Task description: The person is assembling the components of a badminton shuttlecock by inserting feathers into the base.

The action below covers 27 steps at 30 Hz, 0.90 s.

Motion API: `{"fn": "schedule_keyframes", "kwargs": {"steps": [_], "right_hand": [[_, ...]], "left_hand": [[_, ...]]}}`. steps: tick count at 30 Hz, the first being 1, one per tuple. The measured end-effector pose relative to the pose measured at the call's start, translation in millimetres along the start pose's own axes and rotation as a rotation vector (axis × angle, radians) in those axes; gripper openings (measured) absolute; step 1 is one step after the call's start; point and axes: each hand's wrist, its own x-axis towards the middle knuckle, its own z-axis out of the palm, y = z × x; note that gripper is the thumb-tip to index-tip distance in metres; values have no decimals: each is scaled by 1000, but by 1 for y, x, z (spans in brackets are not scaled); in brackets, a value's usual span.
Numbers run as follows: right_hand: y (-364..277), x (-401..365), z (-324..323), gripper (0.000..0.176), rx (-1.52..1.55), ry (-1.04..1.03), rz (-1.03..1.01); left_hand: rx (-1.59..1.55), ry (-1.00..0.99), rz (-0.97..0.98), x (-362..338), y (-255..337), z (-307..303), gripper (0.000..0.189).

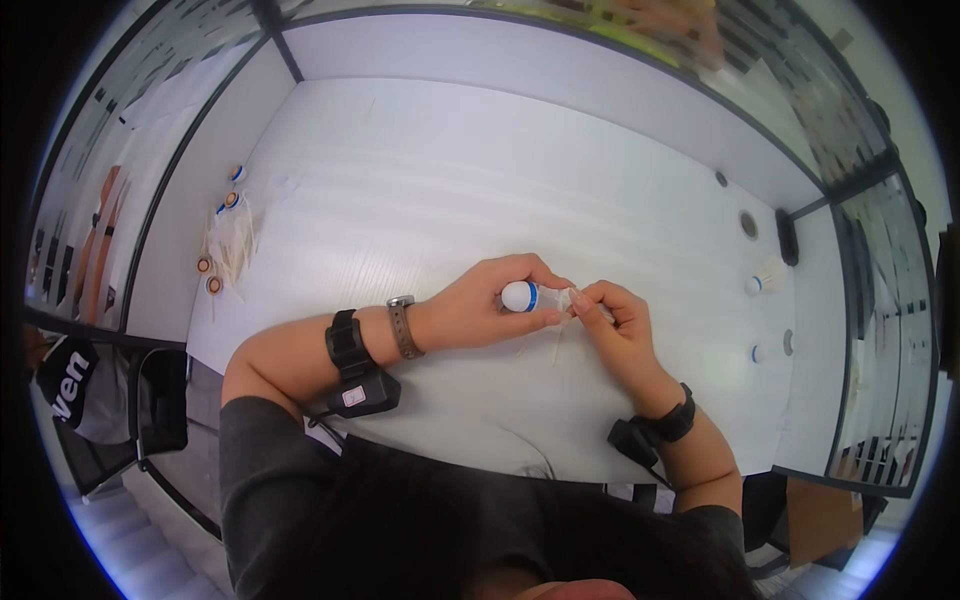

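Note:
Over the front middle of the white desk, a shuttlecock (519,297) with a round white head, a blue band and a pale skirt lies sideways, its head pointing left. My left hand (487,300) is closed around it, fingers above and thumb below. At the skirt end, my right hand (612,318) is closed in a pinch, fingertips meeting those of my left hand. Whether it grips the skirt edge or some small piece there is hidden by the fingers. A thin pale strand (556,347) shows just below the hands.
Along the left wall lie several brown-ended pieces (214,285) and a bundle of thin pale sticks (233,240). Near the right wall are two more shuttlecocks (754,285), a dark oblong object (787,237) and a round desk grommet (748,225). Low partitions (560,75) enclose the desk.

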Motion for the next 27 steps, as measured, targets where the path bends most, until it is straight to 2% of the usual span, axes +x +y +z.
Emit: {"fn": "schedule_keyframes", "kwargs": {"steps": [1, 5, 9, 15, 21, 27], "right_hand": [[-1, 0, 0, 21, 12, -5, 13], [-2, -1, 1, 21, -120, 34, -96], [-1, 1, 3, 12, -337, 133, -373], [-4, 0, 1, 10, -487, 116, -458], [-2, -2, 3, 18, -239, 43, -235], [-9, -2, 6, 23, -187, 19, -164]], "left_hand": [[29, -1, 42, 0, -1, 0, 32], [-21, 5, -27, 0, 4, 2, 32], [-34, -10, -67, 0, 7, 2, 32], [-37, -11, -24, 0, 4, 2, 34], [10, -1, 27, -1, 2, 1, 35], [18, 11, 63, 0, -3, 2, 34]]}}
